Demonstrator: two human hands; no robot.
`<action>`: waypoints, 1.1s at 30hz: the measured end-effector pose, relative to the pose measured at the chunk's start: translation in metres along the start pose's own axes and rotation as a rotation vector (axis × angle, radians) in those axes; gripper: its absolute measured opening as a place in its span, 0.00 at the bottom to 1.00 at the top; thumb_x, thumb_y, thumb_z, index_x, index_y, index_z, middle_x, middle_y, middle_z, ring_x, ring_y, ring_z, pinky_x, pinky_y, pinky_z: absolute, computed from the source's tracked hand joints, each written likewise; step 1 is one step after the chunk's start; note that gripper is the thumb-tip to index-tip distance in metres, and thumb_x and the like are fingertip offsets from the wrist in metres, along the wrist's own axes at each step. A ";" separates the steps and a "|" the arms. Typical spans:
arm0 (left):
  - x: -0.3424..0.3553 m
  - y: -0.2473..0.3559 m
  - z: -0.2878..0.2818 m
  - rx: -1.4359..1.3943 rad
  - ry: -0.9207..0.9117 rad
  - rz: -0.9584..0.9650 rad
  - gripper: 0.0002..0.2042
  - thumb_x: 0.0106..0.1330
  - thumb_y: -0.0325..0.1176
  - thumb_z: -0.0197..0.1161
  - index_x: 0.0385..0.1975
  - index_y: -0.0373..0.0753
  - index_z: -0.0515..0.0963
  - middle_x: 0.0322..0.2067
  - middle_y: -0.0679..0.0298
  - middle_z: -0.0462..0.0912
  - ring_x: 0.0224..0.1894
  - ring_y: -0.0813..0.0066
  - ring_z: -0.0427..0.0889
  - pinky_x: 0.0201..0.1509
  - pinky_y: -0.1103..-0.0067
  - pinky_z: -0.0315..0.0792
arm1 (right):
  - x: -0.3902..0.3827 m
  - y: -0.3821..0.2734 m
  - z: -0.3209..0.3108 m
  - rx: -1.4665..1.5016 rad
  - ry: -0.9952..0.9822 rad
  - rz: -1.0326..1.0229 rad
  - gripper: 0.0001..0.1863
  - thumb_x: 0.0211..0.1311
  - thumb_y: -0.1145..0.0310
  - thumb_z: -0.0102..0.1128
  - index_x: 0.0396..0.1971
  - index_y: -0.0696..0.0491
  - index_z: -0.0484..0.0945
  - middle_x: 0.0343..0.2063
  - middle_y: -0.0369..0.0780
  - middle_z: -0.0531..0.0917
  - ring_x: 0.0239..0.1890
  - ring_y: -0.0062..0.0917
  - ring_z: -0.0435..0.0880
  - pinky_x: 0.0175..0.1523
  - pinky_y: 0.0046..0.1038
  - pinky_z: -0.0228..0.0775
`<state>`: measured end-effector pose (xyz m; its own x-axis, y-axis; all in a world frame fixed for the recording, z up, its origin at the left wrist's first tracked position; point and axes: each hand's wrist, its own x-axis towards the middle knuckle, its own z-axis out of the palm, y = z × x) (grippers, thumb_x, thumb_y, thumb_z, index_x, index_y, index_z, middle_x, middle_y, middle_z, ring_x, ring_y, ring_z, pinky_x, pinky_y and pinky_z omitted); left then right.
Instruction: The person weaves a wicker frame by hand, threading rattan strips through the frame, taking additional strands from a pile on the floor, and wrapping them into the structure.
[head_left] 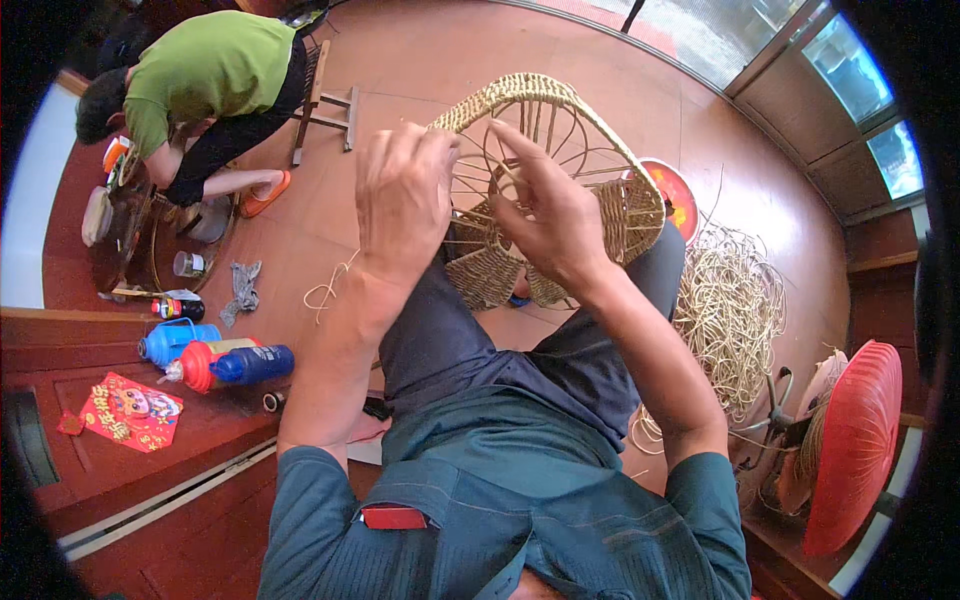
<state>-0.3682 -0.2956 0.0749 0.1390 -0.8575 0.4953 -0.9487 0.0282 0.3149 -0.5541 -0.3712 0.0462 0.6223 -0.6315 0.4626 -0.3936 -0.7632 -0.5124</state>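
A half-woven straw-coloured piece (530,90), seemingly a basket or a seat, rests between my knees, its rim bound with twisted cord and its thin ribs bare in the middle. Woven panels (485,275) close its nearer side. At its left rim my left hand (405,195) is closed, the fingers curled together; what they pinch is hidden. Over the open ribs, my right hand (560,215) holds its forefinger and thumb apart, with thin ribs showing between and behind them. A loose strand (325,292) curls beside my left wrist.
A heap of loose cord (735,310) lies at right, near a red round tray (675,195) and a red fan (855,445). Flasks (215,362) stand at left. Beyond them a person in a green top (215,70) bends over beside a wooden stool (325,110).
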 end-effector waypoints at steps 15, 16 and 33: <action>-0.073 0.069 0.072 -0.355 -0.098 0.424 0.12 0.67 0.37 0.72 0.44 0.40 0.80 0.35 0.60 0.80 0.41 0.59 0.81 0.54 0.65 0.75 | -0.140 0.167 -0.173 1.150 0.411 0.663 0.35 0.73 0.78 0.60 0.78 0.57 0.64 0.34 0.33 0.81 0.25 0.09 0.70 0.29 0.13 0.64; -0.076 0.061 0.071 -0.309 -0.134 0.450 0.11 0.68 0.36 0.72 0.43 0.41 0.79 0.33 0.61 0.79 0.40 0.61 0.81 0.52 0.66 0.74 | -0.167 0.206 -0.200 1.111 0.512 0.689 0.34 0.73 0.78 0.61 0.78 0.57 0.64 0.35 0.33 0.82 0.24 0.09 0.69 0.28 0.13 0.62; -0.082 0.006 0.035 -0.185 -0.161 0.596 0.07 0.67 0.32 0.69 0.41 0.40 0.81 0.27 0.65 0.75 0.34 0.66 0.79 0.51 0.69 0.76 | -0.386 0.325 -0.340 0.569 1.025 1.253 0.06 0.72 0.73 0.68 0.44 0.54 0.80 0.30 0.33 0.77 0.24 0.18 0.69 0.29 0.21 0.61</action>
<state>-0.3952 -0.2436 0.0080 -0.4543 -0.7335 0.5055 -0.7837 0.5989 0.1648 -1.1519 -0.4215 -0.0530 -0.5975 -0.7557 -0.2680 0.1472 0.2252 -0.9631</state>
